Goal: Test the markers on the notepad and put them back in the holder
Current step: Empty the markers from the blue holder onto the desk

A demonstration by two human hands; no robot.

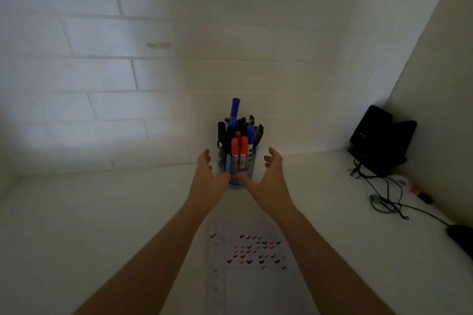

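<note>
notepad (252, 286) at near desk (102, 212) edge, covered in tick marks. left hand (208, 178) and right hand (268, 179) flank the holder (252, 163), both empty, fingers loosely spread; contact unclear. holder sits mid-desk by the back edge, full of markers (239, 135). cables (384, 194) and black box (378, 135) in back right corner.

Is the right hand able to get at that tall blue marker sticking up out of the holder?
Probably yes. The right hand is open beside the holder and holds nothing, and the tall blue marker rises above the other markers, so its top stands free to be pinched.
</note>
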